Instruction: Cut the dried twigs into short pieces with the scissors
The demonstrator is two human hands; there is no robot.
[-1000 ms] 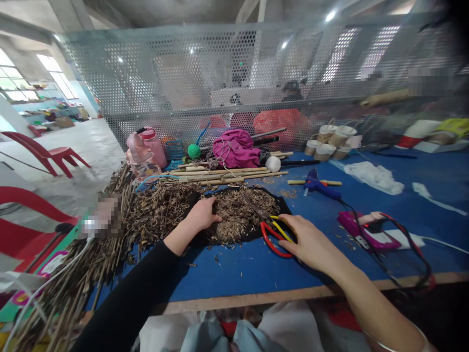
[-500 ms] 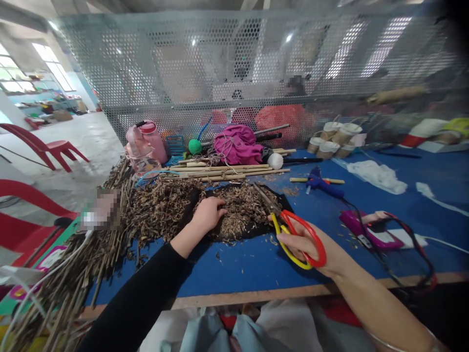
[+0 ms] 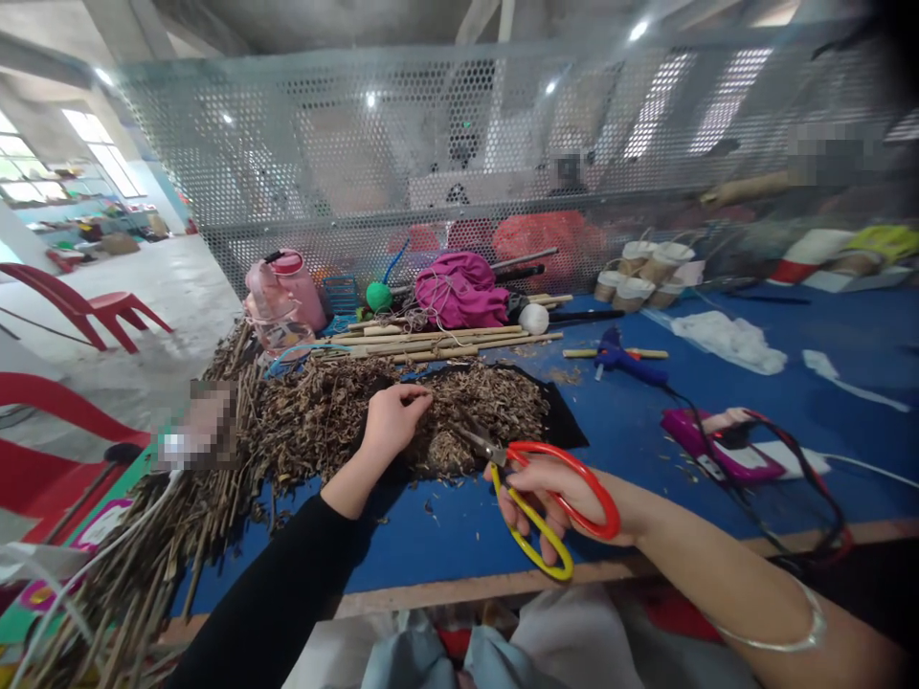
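My right hand (image 3: 549,498) holds a pair of scissors (image 3: 595,512) with one red and one yellow handle loop. Their blades point left over a heap of dry brown plant bits (image 3: 495,397) lying on a black cloth (image 3: 567,421). Above the left side of that heap is my left hand (image 3: 394,416), thumb and forefinger brought together in a pinch. Whatever lies between those fingertips is too small to make out. Darker, curled dried plant matter (image 3: 308,411) is piled left of this hand.
Long dry stalks (image 3: 165,517) cover the table's left end, with a blurred-out item on them. Pale sticks (image 3: 445,340), a purple cloth (image 3: 459,292) and a pink bottle (image 3: 305,292) stand behind the heap. To the right are a blue glue gun (image 3: 628,362) and paper cups (image 3: 646,273).
The scissors have swung left and lower, their handles spread wider apart. My left hand has shifted slightly left, its fingers closing into a pinch. The view has turned a little.
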